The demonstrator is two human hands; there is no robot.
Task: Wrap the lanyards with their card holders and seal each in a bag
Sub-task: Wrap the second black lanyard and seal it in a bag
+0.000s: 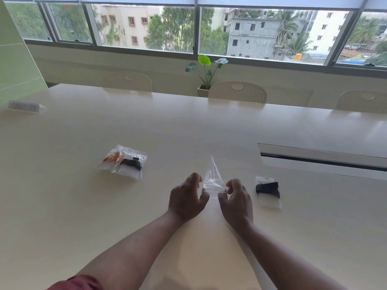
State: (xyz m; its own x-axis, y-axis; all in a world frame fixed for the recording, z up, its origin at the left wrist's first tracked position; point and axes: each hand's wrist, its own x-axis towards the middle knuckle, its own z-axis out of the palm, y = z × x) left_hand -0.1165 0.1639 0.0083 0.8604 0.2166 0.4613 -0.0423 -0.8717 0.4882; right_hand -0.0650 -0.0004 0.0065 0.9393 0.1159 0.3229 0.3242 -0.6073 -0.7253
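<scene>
A small clear plastic bag (213, 178) is held up over the cream table (188, 126), one corner pointing away from me. My left hand (187, 198) pinches its left edge and my right hand (236, 198) pinches its right edge. Nothing shows inside the bag. To the right of my right hand lies a clear card holder with a black lanyard wrapped round it (268, 190), unbagged. At the left lie two sealed clear bags: one holds an orange lanyard bundle (111, 160), the other a black lanyard with its card holder (130, 164).
A long cable slot with a raised lid (322, 156) cuts the table at the right. A clear sign stand (24, 106) sits at the far left. Chairs (237, 92) and a potted plant (206, 76) line the far side under the windows.
</scene>
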